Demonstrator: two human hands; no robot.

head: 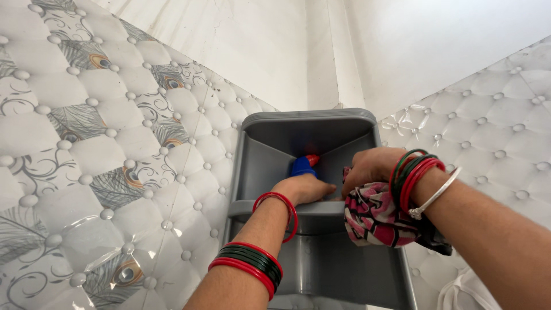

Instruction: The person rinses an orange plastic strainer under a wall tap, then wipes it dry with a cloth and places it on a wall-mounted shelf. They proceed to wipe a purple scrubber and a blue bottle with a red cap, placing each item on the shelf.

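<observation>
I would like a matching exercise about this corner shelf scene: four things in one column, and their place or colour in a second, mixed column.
Things:
1. left hand
2. right hand
3. bottle
4. shelf

Descriptions:
A. grey, fixed in the tiled corner
B. blue with a red top, inside the top tray
C. holds a pink patterned cloth
D. rests flat on the tray's front edge

Pairs: 1-D, 2-C, 3-B, 4-A

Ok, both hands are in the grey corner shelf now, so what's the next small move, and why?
Probably sweep the cloth along the shelf floor. The right hand has it bunched at the front edge, while the left hand lies flat inside beside the blue bottle, which stands at the back, seemingly clear of that sweep.
</observation>
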